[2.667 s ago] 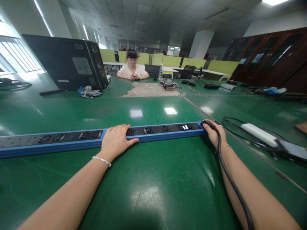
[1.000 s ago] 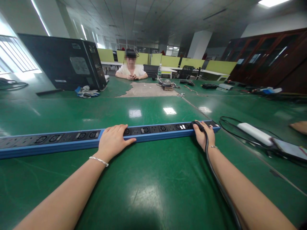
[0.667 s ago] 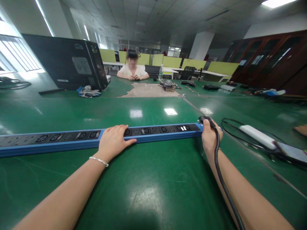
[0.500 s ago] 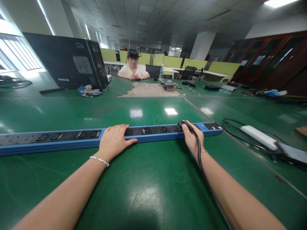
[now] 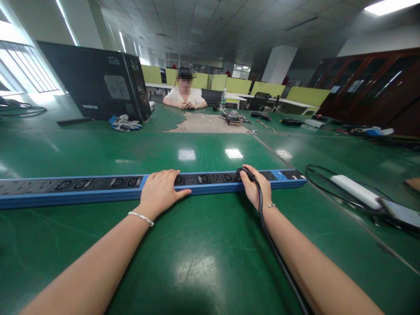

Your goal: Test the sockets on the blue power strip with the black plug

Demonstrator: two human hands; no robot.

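A long blue power strip [image 5: 210,189] with a row of black sockets lies across the green table. My left hand [image 5: 159,192] grips it near its middle, fingers over the far edge and thumb along the front side. Toward the strip's right end, my right hand [image 5: 257,188] is closed on a black power plug [image 5: 240,173]. The plug is at one of the sockets; whether its pins are inside is hidden. From it a thick black cord [image 5: 267,232] runs down along my right forearm.
On the right lie a white power strip [image 5: 356,191], black cables and a phone-like device [image 5: 402,211]. A black computer case [image 5: 95,83] and gloves [image 5: 124,123] stand back left. Across the table sits a person [image 5: 184,97], near a bottle [image 5: 223,99].
My right hand has shifted left along the strip with the plug, from one socket position toward its neighbour. My left hand keeps its place on the strip. The view has moved slightly.
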